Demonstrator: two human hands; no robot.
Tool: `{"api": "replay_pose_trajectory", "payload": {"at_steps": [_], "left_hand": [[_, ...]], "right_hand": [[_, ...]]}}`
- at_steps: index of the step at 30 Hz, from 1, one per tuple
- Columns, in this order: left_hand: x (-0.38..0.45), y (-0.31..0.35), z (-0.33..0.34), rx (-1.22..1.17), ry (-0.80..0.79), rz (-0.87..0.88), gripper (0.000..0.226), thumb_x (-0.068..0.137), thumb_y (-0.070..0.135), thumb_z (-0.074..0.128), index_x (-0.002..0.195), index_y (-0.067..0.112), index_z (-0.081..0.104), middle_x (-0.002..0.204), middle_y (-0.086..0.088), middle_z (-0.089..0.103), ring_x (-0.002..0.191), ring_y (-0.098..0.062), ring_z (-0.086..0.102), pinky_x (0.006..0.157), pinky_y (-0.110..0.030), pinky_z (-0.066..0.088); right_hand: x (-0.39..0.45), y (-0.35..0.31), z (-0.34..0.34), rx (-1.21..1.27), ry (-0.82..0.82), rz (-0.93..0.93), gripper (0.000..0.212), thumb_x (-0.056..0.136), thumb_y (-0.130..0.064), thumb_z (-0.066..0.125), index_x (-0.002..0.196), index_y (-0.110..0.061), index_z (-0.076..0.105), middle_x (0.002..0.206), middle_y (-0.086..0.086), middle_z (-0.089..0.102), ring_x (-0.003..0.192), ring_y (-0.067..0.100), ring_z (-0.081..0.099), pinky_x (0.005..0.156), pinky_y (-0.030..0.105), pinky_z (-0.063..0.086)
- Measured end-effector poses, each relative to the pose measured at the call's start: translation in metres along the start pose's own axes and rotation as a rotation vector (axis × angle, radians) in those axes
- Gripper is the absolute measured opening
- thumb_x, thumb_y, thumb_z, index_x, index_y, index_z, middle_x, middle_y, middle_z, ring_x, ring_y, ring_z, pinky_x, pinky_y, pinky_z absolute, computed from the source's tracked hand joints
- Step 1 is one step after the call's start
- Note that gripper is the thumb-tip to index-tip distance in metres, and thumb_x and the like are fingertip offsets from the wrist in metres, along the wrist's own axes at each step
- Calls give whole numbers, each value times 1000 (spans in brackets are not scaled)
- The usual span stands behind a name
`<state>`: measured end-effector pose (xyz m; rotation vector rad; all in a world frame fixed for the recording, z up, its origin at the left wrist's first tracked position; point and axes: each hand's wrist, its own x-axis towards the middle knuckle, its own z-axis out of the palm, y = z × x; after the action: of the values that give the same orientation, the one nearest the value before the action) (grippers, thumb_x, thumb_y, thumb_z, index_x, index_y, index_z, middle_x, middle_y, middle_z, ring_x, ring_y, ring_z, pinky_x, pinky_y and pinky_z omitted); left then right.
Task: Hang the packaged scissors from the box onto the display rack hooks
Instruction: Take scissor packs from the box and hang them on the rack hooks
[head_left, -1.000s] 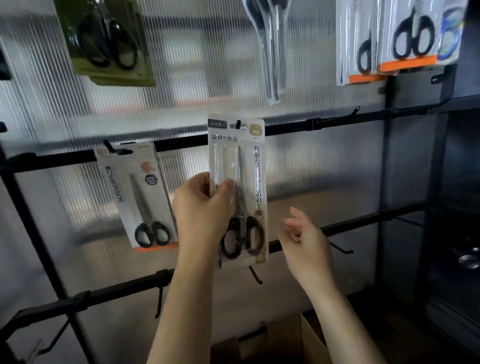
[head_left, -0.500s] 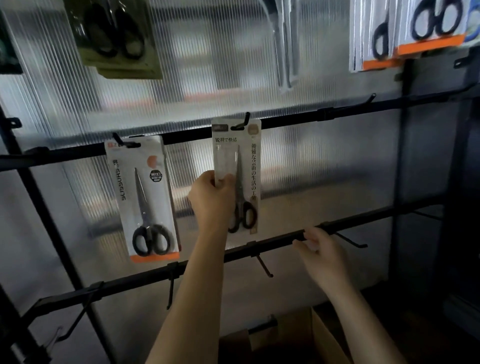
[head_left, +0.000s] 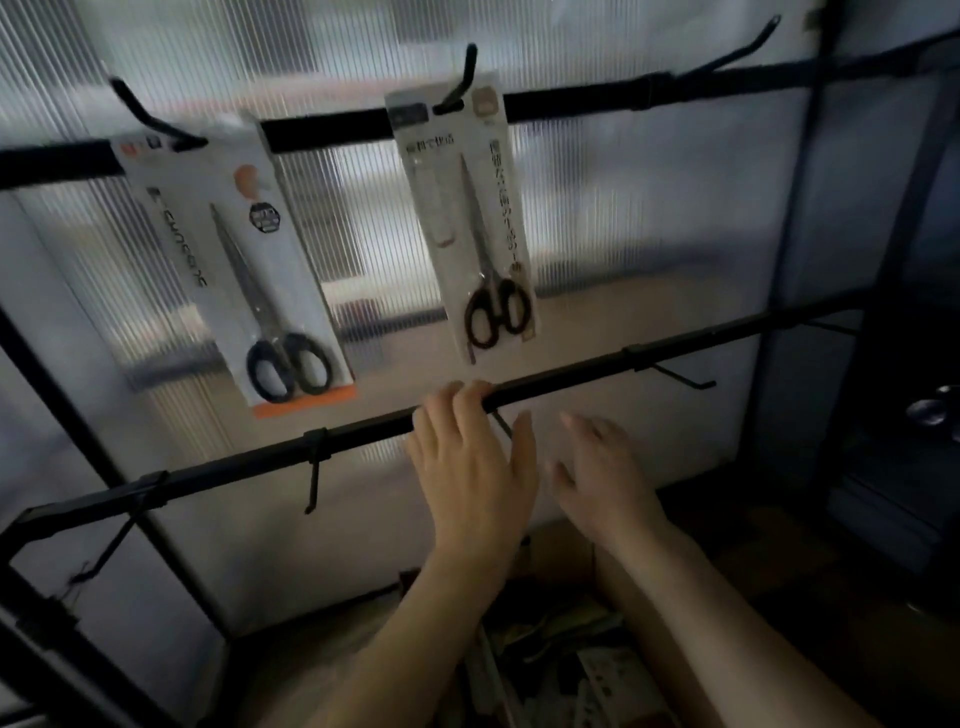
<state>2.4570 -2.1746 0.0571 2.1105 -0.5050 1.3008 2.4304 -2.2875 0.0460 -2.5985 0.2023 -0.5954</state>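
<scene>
Hands (head_left: 535, 467) lower, scissors pack (head_left: 467, 218) hooked.

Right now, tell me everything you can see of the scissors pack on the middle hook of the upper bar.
The middle scissors pack is a long, pale card with a clear front, dark vertical print down its right side and a small beige patch at the top right. Inside, scissors with black loop handles point blades up. Its top hole sits over a black hook on the upper bar, and the pack hangs slightly tilted, its lower end to the right. Neither hand touches it.
</scene>
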Motion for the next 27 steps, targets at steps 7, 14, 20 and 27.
{"api": "replay_pose_trajectory", "payload": {"at_steps": [7, 14, 20, 27], "left_hand": [[-105, -33, 16, 56, -399, 16, 45, 83, 31, 63, 118, 10, 43, 115, -14, 50, 97, -27, 52, 78, -34, 43], [-162, -73, 20, 477, -1294, 149, 84, 94, 51, 42, 149, 14, -10, 156, -13, -18, 145, -30, -13, 117, -45, -1], [-189, -91, 31, 541, -1647, 312, 96, 90, 54, 50, 149, 16, -15, 156, -12, -21, 144, -30, -15, 117, -50, 1], [-196, -88, 26, 421, -1978, 538, 68, 95, 24, 51, 151, 28, 12, 159, -8, -1, 145, -28, -3, 114, -51, 15]], "right_hand": [[-38, 54, 43, -329, -195, -97, 64, 100, -37, 37, 151, -10, 11, 159, 5, 11, 146, 21, 8, 117, 33, 8], [-73, 98, 78, -645, -532, -307, 76, 98, -49, 36, 151, -11, -2, 160, 6, -8, 146, 23, -11, 116, 42, -9], [-87, 100, 112, -736, -737, -455, 78, 97, -48, 37, 151, -10, -4, 159, 6, -9, 146, 21, -12, 116, 42, -10], [-97, 103, 137, -783, -876, -585, 66, 101, -33, 34, 151, -8, -1, 159, 10, -3, 146, 24, -7, 116, 44, -7]]}}
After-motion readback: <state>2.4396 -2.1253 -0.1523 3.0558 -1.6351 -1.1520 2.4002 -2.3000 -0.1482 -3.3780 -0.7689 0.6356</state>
